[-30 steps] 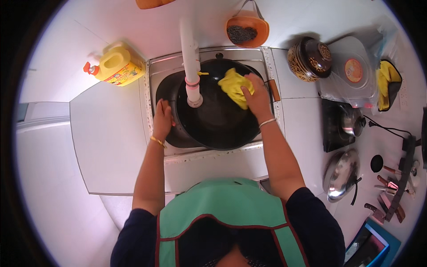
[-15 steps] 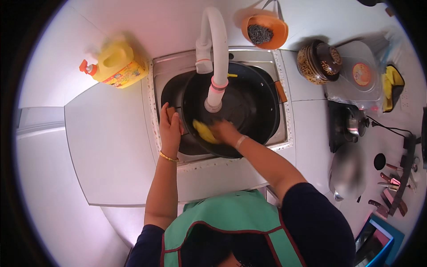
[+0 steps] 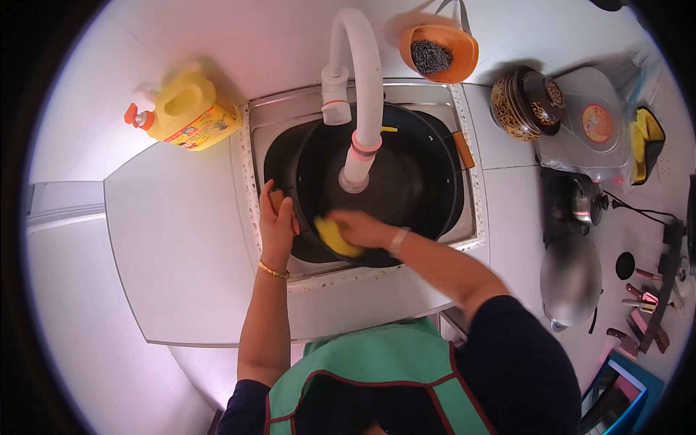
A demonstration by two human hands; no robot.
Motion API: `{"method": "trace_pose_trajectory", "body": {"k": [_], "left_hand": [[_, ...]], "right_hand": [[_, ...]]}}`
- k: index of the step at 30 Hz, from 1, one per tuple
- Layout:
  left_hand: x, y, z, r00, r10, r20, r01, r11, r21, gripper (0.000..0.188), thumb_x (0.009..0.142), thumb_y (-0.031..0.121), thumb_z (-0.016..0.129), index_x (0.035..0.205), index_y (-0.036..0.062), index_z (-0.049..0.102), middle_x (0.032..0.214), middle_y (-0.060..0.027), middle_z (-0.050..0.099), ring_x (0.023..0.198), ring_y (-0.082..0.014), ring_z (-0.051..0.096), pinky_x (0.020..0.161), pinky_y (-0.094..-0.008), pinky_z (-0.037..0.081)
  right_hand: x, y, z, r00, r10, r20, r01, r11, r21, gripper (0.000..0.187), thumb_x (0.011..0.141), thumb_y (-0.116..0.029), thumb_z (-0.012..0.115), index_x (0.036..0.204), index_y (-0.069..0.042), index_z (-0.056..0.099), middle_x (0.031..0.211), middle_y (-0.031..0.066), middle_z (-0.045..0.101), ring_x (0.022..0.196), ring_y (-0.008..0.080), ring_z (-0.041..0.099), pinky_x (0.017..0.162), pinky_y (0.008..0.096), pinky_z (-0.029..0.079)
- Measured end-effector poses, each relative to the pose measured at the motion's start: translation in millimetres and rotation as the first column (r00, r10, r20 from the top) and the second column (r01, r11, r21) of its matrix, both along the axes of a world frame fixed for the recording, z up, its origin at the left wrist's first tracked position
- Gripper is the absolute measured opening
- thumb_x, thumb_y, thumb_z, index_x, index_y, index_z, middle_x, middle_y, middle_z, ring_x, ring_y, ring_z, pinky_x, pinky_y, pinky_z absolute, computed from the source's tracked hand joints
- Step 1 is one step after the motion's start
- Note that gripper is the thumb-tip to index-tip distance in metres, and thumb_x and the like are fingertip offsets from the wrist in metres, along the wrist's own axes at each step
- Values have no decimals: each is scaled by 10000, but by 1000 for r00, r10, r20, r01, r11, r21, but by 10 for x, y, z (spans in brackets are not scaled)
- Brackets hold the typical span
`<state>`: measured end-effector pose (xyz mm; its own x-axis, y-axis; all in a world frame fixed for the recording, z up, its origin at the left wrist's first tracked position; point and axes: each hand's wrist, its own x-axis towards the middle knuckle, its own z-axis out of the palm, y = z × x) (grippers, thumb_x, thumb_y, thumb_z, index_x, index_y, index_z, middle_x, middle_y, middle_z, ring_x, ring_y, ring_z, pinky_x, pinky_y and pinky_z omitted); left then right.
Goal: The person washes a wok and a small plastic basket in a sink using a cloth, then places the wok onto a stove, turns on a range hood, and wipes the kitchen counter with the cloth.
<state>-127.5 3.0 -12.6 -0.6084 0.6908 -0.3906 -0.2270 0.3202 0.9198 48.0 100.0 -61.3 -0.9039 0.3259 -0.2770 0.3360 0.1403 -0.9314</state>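
A large black wok (image 3: 406,196) with wooden side handles sits in the steel sink (image 3: 255,109), under the white tap (image 3: 368,101). My left hand (image 3: 277,230) is closed around its left wooden handle (image 3: 276,197). Inside the wok, my right hand (image 3: 362,229) presses a yellow sponge (image 3: 335,238) to the near-left wall; the sponge is blurred by motion. Out to the right shows the other wooden handle (image 3: 463,150), untouched. A short yellow strip (image 3: 389,129) lies at the wok's far side, partly behind the tap.
Back left stands a yellow pump bottle (image 3: 192,112). An orange holder (image 3: 458,56) with a steel wool scourer (image 3: 432,56) hangs behind the sink. Along the right are a patterned lidded pot (image 3: 518,105), a clear plastic box (image 3: 580,145), a small steel pot (image 3: 586,199) and a knife rack (image 3: 658,290).
My right hand and the sponge have shifted slightly left and nearer along the wok's wall. The left hand keeps its hold on the handle. The whole view has moved a little.
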Motion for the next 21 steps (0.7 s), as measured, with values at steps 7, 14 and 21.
{"method": "trace_pose_trajectory", "body": {"k": [7,14,21], "left_hand": [[107,77,-67,1000,-15,-26,16,999,29,444,897,93,479,1318,81,339,659,-14,456,451,-75,405,413,-202,363],[13,105,-98,989,0,145,2,1000,-17,347,887,108,501,1218,54,412,601,-7,446,432,-78,400,393,-212,356],[48,104,18,981,28,194,-24,999,-23,310,880,136,522,1169,57,443,621,-3,440,425,-87,395,386,-222,354]], "right_hand": [[428,558,-520,941,-187,281,-126,580,805,217,692,-95,611,909,-90,620,947,115,556,958,307,558,795,404,486],[492,1337,-262,791,-588,-167,509,483,712,302,750,-82,578,1051,-59,577,1008,125,579,958,349,541,824,423,459],[1522,2094,151,575,-807,136,548,503,668,306,805,-277,598,981,-27,620,929,194,636,878,367,587,797,413,454]]}}
